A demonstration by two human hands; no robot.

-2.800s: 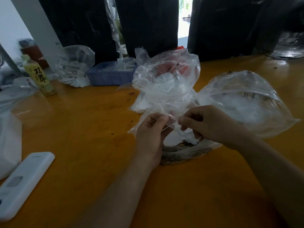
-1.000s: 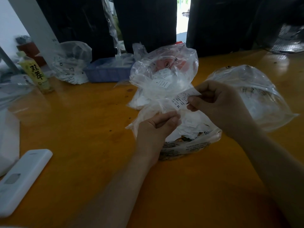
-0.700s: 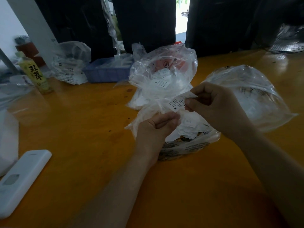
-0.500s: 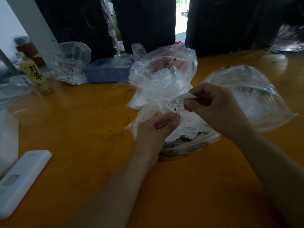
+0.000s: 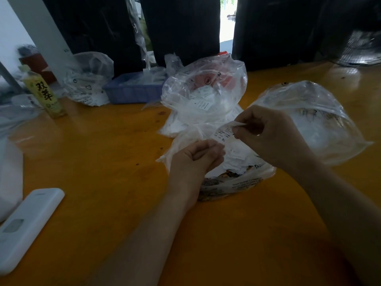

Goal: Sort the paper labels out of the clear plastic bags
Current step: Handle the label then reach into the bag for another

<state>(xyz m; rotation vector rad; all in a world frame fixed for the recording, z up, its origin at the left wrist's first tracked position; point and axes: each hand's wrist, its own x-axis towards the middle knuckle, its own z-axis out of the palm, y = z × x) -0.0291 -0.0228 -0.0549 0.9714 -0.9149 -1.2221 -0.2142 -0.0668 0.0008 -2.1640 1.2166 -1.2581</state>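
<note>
My right hand (image 5: pixel 266 135) pinches a white paper label (image 5: pixel 223 133) printed with "XL" above the middle of the orange table (image 5: pixel 103 162). My left hand (image 5: pixel 195 159) grips a small crumpled clear plastic bag (image 5: pixel 185 139) just left of the label. Below both hands lies a printed bag with a heap of loose white labels (image 5: pixel 237 159). A large clear bag stuffed with small bags (image 5: pixel 206 93) stands behind, and another puffed clear bag (image 5: pixel 315 122) lies to the right.
A white remote control (image 5: pixel 26 226) lies at the near left. A yellow drink bottle (image 5: pixel 46 96), a clear bag (image 5: pixel 88 79) and a blue tray (image 5: pixel 132 89) stand along the back left. A fan (image 5: pixel 362 48) is at the far right.
My right hand has drawn the label out from where both hands met and now holds it slightly lower and nearer my left hand. My left hand keeps its grip on the small bag.
</note>
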